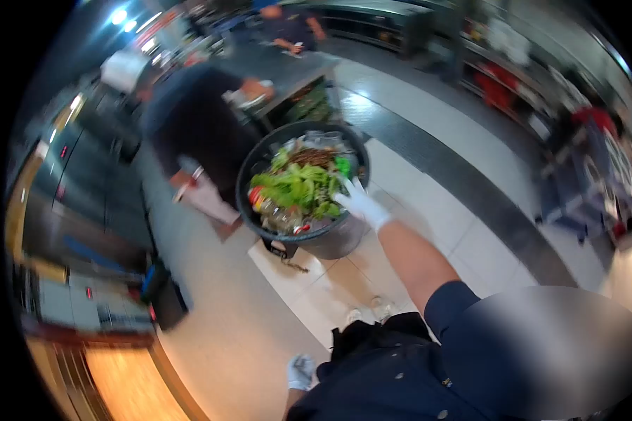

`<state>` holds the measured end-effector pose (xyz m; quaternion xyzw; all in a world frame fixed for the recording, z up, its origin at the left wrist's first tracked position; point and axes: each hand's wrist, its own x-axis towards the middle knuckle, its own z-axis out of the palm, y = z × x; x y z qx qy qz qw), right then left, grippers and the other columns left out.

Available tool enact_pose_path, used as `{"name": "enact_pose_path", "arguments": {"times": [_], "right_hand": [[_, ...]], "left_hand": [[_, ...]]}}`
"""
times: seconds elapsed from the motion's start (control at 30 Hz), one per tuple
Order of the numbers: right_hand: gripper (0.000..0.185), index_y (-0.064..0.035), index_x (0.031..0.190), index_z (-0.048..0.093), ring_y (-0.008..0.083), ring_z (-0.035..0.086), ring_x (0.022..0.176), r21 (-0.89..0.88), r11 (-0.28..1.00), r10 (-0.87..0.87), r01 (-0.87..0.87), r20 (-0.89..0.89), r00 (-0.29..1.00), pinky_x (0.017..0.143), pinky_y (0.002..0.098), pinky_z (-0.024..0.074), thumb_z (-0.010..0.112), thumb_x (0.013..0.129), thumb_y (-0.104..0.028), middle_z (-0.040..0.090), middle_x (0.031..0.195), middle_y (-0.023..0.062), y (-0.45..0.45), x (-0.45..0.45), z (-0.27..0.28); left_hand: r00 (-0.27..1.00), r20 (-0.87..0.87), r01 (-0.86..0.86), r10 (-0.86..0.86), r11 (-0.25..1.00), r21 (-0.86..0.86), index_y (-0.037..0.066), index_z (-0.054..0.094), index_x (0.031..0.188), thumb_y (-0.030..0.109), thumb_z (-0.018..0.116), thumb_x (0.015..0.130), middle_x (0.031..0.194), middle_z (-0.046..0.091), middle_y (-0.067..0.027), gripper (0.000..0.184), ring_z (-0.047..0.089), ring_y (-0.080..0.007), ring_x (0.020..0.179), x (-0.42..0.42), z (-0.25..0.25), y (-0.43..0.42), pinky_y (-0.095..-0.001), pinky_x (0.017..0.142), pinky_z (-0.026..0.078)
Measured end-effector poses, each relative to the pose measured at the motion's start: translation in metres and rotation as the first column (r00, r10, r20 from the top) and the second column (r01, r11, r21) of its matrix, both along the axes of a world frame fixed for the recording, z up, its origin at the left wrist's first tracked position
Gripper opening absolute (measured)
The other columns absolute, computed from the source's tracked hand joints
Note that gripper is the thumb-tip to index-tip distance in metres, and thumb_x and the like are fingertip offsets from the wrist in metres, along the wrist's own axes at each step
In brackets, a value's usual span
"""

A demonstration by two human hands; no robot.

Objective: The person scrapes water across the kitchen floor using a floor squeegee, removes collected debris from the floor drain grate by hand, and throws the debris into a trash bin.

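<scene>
A large dark round bin stands on the floor in front of me, filled close to its rim. Green lettuce leaves lie on top, with brown scraps, clear plastic and a plastic bottle around them. My right hand, in a white glove, reaches over the bin's near right rim. Its fingers are spread beside the leaves, and I see nothing held. Down by my side hangs my left hand, also white-gloved, its fingers loosely curled with nothing visible in them.
Just left of the bin, a person in dark clothes bends over a metal worktable. Another person stands farther back. A blue-grey cart and shelves line the right; steel cabinets line the left.
</scene>
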<state>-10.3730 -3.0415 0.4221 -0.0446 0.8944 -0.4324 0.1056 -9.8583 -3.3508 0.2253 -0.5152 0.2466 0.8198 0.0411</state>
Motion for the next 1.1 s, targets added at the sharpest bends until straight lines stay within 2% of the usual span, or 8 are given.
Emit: {"name": "enact_pose_path", "arguments": {"times": [0.07,0.13,0.27,0.33,0.5,0.7,0.73,1.1], "right_hand": [[0.073,-0.0066,0.150,0.029,0.0300,0.020,0.146,-0.710,0.580,-0.357,0.400,0.220,0.908,0.117,0.0376,0.0193,0.055,0.093,-0.044,0.027,0.155,0.0183,0.052,0.055,-0.079],[0.065,-0.0076,0.148,0.035,0.0251,0.026,0.144,-0.579,0.162,-0.355,0.799,0.721,0.595,0.115,0.0345,0.0219,0.053,0.096,-0.042,0.031,0.155,0.0108,0.130,0.150,-0.126],[0.039,-0.0070,0.124,0.062,0.0229,0.063,0.107,-0.054,0.141,-0.734,0.989,0.664,0.141,0.085,0.0347,0.0517,0.056,0.095,-0.032,0.067,0.116,0.0073,0.301,0.455,-0.181],[0.026,-0.0086,0.108,0.061,0.0213,0.060,0.091,-0.127,-0.266,-0.784,0.955,0.606,-0.138,0.074,0.0343,0.0496,0.057,0.092,-0.028,0.063,0.099,0.0059,0.343,0.575,-0.148],[0.018,-0.0128,0.066,0.060,0.0173,0.054,0.051,-0.319,-0.851,-0.522,0.417,0.590,-0.616,0.046,0.0332,0.0442,0.061,0.083,-0.019,0.055,0.058,0.0025,0.324,0.908,-0.142],[0.024,-0.0151,0.076,0.051,0.0161,0.032,0.039,-0.091,-0.986,0.034,-0.142,0.720,-0.693,0.036,0.0326,0.0266,0.052,0.090,-0.035,0.043,0.055,-0.0007,0.175,1.021,-0.179],[0.023,-0.0151,0.079,0.052,0.0151,0.030,0.039,0.005,-0.976,0.149,-0.219,0.746,-0.649,0.035,0.0328,0.0282,0.053,0.090,-0.035,0.046,0.057,-0.0012,0.153,1.025,-0.194],[0.036,-0.0217,0.061,0.037,0.0129,0.023,0.038,-0.310,-0.771,-0.045,-0.556,0.898,-0.438,0.036,0.0291,0.0194,0.051,0.092,-0.035,0.024,0.049,-0.0064,0.271,1.281,-0.217]], "left_hand": [[0.965,-0.053,0.261,-0.258,0.962,0.082,0.005,0.059,0.102,0.027,0.061,0.087,0.104,0.063,-0.0162,0.027,0.060,-0.0321,0.096,-0.062,-0.018,-0.035,-0.0459,0.086,0.051],[0.911,-0.104,0.410,-0.400,0.905,0.111,0.005,0.058,0.103,0.028,0.060,0.088,0.105,0.062,-0.0152,0.027,0.060,-0.0317,0.099,-0.103,-0.028,-0.029,-0.0452,0.088,0.050],[0.580,-0.130,0.812,-0.804,0.584,0.012,0.005,0.046,0.126,0.034,0.051,0.094,0.130,0.049,-0.0165,0.044,0.041,-0.0312,0.129,-0.197,-0.044,-0.003,-0.0430,0.107,0.037],[0.471,-0.328,0.868,-0.819,0.364,0.337,0.015,0.055,0.113,0.043,0.055,0.090,0.109,0.060,-0.0139,0.037,0.056,-0.0331,0.106,-0.267,-0.109,0.012,-0.0490,0.092,0.046],[-0.111,0.024,0.992,-0.994,-0.112,-0.060,0.011,0.055,0.105,0.032,0.057,0.092,0.101,0.058,-0.0108,0.024,0.056,-0.0262,0.100,-0.298,-0.073,0.246,-0.0423,0.081,0.049],[-0.741,-0.148,0.635,-0.656,-0.610,-0.474,0.007,0.055,0.096,0.018,0.059,0.095,0.091,0.056,-0.0071,0.012,0.055,-0.0179,0.093,-0.182,-0.035,0.449,-0.0343,0.069,0.054],[-0.484,0.121,0.861,-0.867,-0.496,-0.111,0.008,0.055,0.100,0.035,0.058,0.086,0.096,0.061,-0.0166,0.031,0.060,-0.0331,0.087,-0.167,-0.058,0.504,-0.0515,0.084,0.048],[-0.845,0.179,0.495,-0.505,-0.863,-0.100,-0.001,0.040,0.113,0.030,0.052,0.087,0.115,0.051,-0.0302,0.042,0.055,-0.0488,0.103,0.029,-0.111,0.828,-0.0643,0.093,0.043]]}}
